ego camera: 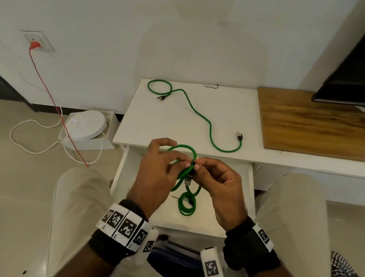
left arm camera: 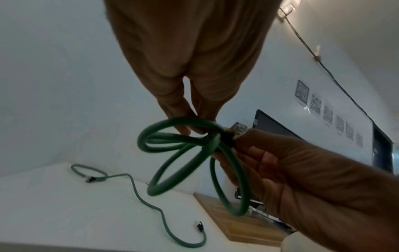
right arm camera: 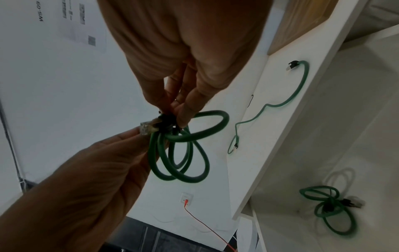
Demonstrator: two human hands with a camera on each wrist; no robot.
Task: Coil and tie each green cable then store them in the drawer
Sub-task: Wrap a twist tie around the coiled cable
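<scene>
Three green cables are in play, and one of them, the coiled green cable [ego camera: 182, 160], is up in the air over the open drawer [ego camera: 123, 174], gripped between both hands. Left hand [ego camera: 159, 164] comes in from above, fingertips and thumb pinching the bundle where the loops cross; right hand [ego camera: 220, 179] meets it from the other side, thumb and forefinger pinched on the black tie [right arm camera: 167, 123] wrapped round that same crossing, remaining fingers loosely curled. Look at the right wrist view: the clear plug end [right arm camera: 146, 129] pokes out just beside the tie, and the loops fan out below like petals. Down inside the drawer, near its middle, lies a second bundle, the stored coil [ego camera: 187, 204], already wound and banded with a dark tie. Up on the white cabinet top [ego camera: 175, 121] the loose green cable [ego camera: 199, 114] snakes uncoiled, from a small loop near the back left corner to a hook near the front edge, both plugs showing. A thin black tie strip [ego camera: 211, 86] sits by the back edge, well apart from the hands. Right of the white top, a wooden panel [ego camera: 297, 124], with a dark screen [ego camera: 352, 74] above it. On the floor to the left, a white round device [ego camera: 85, 124] in its box, and an orange cord [ego camera: 47, 90] running to the wall socket.
</scene>
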